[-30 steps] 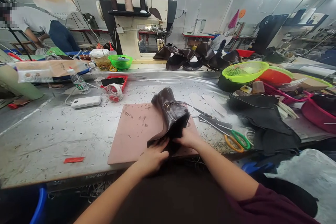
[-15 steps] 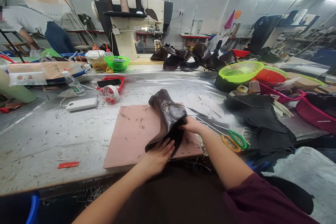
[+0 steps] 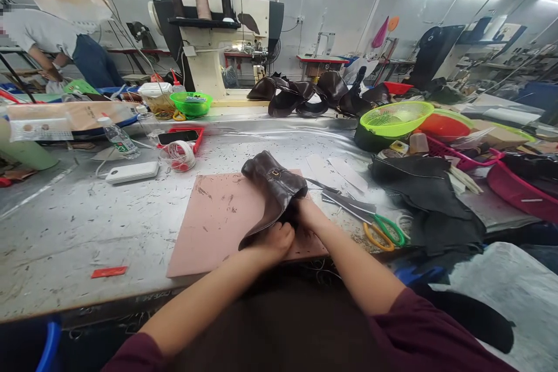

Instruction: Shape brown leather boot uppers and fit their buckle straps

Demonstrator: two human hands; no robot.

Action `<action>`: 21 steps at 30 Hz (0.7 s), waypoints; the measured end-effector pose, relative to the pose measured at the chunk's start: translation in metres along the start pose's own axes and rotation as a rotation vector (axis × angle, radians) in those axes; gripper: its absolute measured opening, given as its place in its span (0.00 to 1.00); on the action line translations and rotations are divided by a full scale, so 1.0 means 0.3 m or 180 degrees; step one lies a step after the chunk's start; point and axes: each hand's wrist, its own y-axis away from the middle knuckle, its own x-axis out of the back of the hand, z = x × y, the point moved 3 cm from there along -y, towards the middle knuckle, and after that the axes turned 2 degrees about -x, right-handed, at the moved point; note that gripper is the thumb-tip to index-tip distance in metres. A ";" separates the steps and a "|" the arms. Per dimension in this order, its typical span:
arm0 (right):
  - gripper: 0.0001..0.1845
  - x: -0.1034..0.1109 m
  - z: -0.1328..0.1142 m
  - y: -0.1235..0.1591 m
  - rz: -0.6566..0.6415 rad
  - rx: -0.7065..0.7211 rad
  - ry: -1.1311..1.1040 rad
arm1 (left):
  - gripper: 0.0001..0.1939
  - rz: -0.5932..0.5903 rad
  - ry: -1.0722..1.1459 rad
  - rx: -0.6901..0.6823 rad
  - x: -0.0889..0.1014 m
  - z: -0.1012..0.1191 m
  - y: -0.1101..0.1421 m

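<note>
A dark brown leather boot upper (image 3: 272, 186) lies on a pink cutting board (image 3: 218, 221) at the near edge of the grey worktable. My left hand (image 3: 272, 242) is curled with its fingers gripping the near lower edge of the leather. My right hand (image 3: 307, 213) is closed on the leather's right side, its fingers tucked into the fold. Scissors with green and orange handles (image 3: 383, 229) lie just right of my right hand.
Dark leather pieces (image 3: 427, 197) are piled at the right beside green (image 3: 394, 118), orange and red baskets. More brown uppers (image 3: 305, 96) lie at the back by a sewing machine (image 3: 213, 40). A power bank (image 3: 133, 171), bottle, phone tray and a person stand left.
My left hand has gone from lying flat on the leather to curling around its near edge. My right hand drew slightly nearer along the right side. The leather shifted a little left.
</note>
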 end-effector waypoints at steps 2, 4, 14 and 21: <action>0.23 0.007 -0.001 0.000 0.0041 0.0029 0.0039 | 0.19 0.0053 0.0092 0.0121 -0.040 -0.016 -0.011; 0.22 0.021 0.003 -0.003 0.0032 0.0026 0.0068 | 0.25 0.0072 0.0250 0.0376 -0.084 -0.036 -0.008; 0.21 0.022 -0.056 0.028 0.0376 0.0063 0.0783 | 0.30 0.0057 0.0654 0.0561 -0.126 -0.067 0.002; 0.21 -0.034 -0.129 0.037 0.0260 0.0979 0.1120 | 0.18 0.0444 0.0779 0.0110 -0.087 -0.176 0.055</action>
